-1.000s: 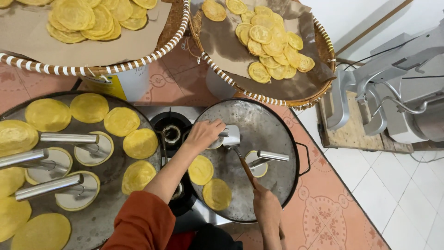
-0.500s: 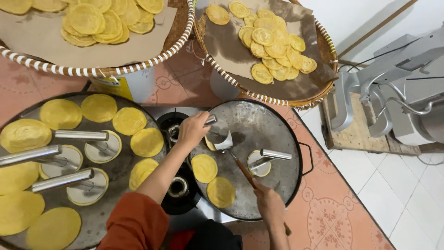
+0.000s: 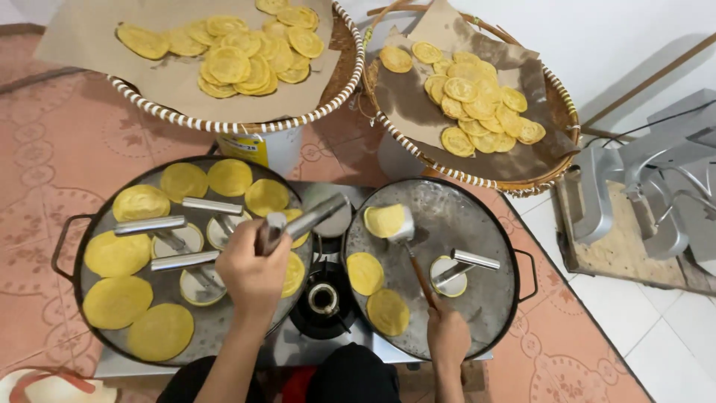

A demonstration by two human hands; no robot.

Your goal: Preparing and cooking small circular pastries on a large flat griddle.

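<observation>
Head view: left hand (image 3: 253, 272) clamps a metal press handle (image 3: 298, 222); right hand (image 3: 447, 336) pinches a spatula (image 3: 409, 246) lifting a thin yellow wafer (image 3: 383, 221). Likely hot, light and brittle, the wafer is best supported from beneath.

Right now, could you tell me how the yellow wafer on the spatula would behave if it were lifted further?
The yellow wafer looks thin and curls slightly on the spatula, so probably light and still pliable. It lies loose, so it might slide off if tilted. Stacked ones in the right basket look crisp, so likely brittle later.
</observation>
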